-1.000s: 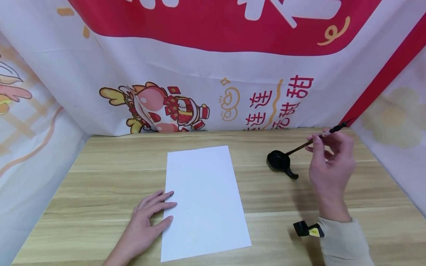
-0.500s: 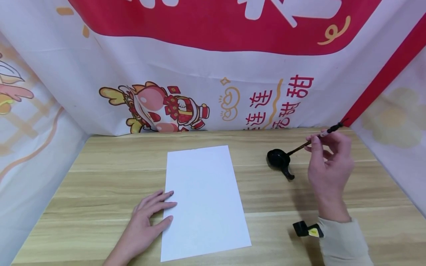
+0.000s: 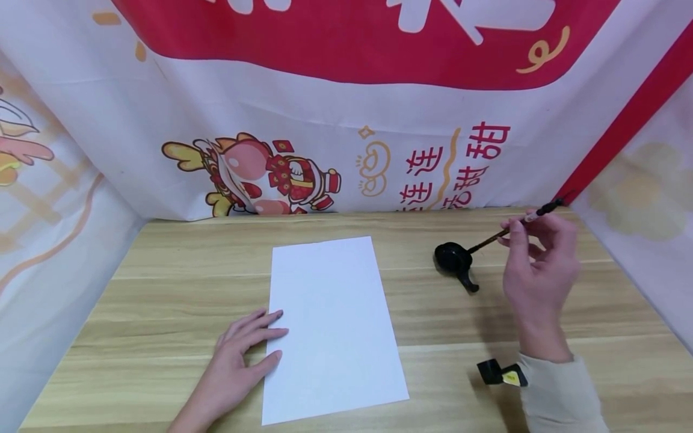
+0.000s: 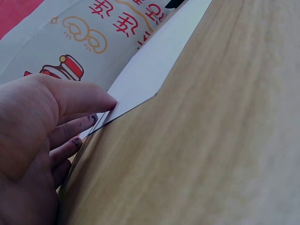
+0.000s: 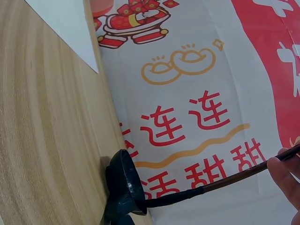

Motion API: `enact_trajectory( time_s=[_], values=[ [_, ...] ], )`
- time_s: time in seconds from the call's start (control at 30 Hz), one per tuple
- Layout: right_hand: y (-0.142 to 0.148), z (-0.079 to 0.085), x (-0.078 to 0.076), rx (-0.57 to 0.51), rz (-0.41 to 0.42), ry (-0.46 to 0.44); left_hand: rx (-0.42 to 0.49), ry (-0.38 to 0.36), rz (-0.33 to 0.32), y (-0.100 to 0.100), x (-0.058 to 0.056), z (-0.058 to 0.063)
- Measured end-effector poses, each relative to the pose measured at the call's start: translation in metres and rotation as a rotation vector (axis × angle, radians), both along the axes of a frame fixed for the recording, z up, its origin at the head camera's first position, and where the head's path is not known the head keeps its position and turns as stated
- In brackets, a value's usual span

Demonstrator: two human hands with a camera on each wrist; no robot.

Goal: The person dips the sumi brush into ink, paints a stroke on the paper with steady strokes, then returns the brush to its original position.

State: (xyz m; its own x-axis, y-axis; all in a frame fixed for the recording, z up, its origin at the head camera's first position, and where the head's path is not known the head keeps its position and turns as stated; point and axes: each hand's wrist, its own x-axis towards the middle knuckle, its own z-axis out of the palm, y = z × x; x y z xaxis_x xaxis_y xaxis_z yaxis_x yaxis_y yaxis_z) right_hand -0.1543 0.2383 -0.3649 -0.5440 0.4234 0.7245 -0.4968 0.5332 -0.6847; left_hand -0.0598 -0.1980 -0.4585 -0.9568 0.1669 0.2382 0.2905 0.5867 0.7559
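The right hand [image 3: 541, 258] pinches one brush [image 5: 234, 177], whose lower end is at one small black dish [image 3: 452, 258], and this hand is above the wooden table [image 3: 162, 288]. The left hand [image 3: 238, 355] lies relaxed and spread on the left edge of one white sheet [image 3: 335, 331]; behind hangs printed cloth [image 3: 303, 102].

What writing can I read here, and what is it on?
"连连": red, on the cloth backdrop; preceding character partly hidden.
"活甜甜": red, same backdrop.
White characters on its red area: cut off.
Yellow label by right sleeve: too small.
Paper: none visible.
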Motion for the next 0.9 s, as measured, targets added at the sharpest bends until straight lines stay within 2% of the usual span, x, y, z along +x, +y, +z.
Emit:
enact_trajectory(
  time_s=[0.27,0.43,0.63,0.9],
  values=[
    [0.0026,0.0039,0.0029,-0.029,-0.015,-0.017,0.0,-0.015,0.004,0.0001,-0.0001,-0.0007],
    [0.0019,0.0077,0.0053,-0.01,-0.021,0.006,-0.001,0.006,0.008,-0.0002,0.0,-0.0018],
    [-0.0006,0.0049,0.0025,-0.017,0.001,0.012,0.001,0.023,0.01,-0.0004,-0.0003,-0.0031],
    [0.0013,0.0045,0.0033,-0.018,-0.049,-0.026,-0.009,0.01,0.003,-0.0006,-0.0006,-0.0023]
  ],
)
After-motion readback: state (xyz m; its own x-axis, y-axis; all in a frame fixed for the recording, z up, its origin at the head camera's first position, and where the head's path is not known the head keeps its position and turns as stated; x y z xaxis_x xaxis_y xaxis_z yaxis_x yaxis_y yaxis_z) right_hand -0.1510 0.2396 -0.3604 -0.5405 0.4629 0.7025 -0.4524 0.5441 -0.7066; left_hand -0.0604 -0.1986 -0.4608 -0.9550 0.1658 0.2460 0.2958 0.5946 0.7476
